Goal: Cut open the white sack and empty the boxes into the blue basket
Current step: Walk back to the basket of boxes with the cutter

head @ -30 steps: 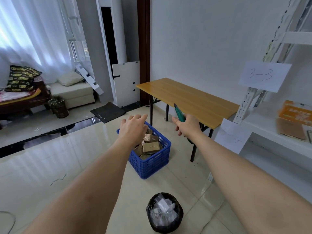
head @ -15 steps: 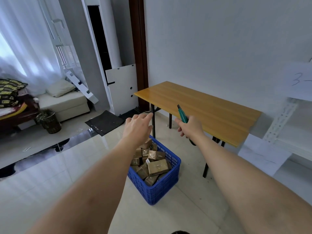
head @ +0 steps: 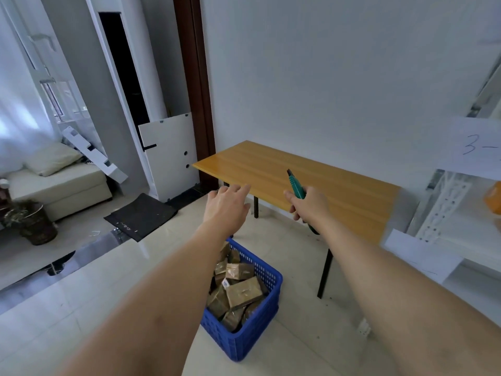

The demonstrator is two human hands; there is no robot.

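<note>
The blue basket (head: 260,332) stands on the tiled floor below my arms, filled with several brown cardboard boxes (head: 244,291). My right hand (head: 309,204) is shut on a green utility knife (head: 296,185), its tip pointing up and away over the wooden table. My left hand (head: 227,206) is stretched forward above the basket, fingers apart and holding nothing. No white sack is in view.
A wooden table (head: 311,183) on black legs stands against the wall just beyond my hands. A white metal shelf (head: 455,213) with paper labels is at the right. A black mat (head: 141,215), a white panel (head: 168,156) and a sofa (head: 57,183) lie to the left.
The view has tilted up and moved forward: the basket now sits lower and closer, the black bin has left the frame, and both hands have risen toward the table edge.
</note>
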